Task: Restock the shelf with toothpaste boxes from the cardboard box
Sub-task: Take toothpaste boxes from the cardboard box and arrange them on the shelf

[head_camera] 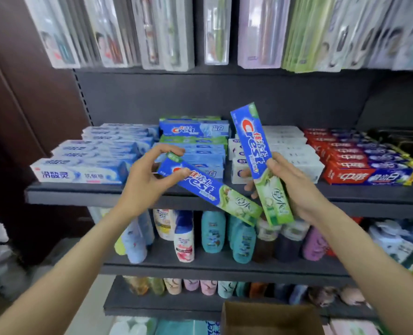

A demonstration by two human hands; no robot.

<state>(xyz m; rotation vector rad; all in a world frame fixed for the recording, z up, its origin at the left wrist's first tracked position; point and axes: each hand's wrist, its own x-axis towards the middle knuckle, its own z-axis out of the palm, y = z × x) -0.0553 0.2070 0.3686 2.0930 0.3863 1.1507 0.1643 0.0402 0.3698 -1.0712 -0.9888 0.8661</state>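
My left hand [150,175] pinches the blue end of a blue-and-green Crest toothpaste box [215,192], which lies tilted, its green end pointing down to the right. My right hand [290,189] grips a second Crest box [256,153] near its green end and holds it almost upright, blue end up. Both boxes hover just in front of the grey shelf [80,195], before the stack of Crest boxes [193,141] in its middle. The cardboard box [268,317] sits open at the bottom edge, its inside not visible.
On the same shelf lie pale blue toothpaste boxes [80,175] at left, white boxes [295,155] and red-and-blue boxes [367,170] at right. Toothbrush packs [152,32] hang above. Shampoo bottles [212,233] fill the shelves below. A dark brown wall panel [19,105] stands left.
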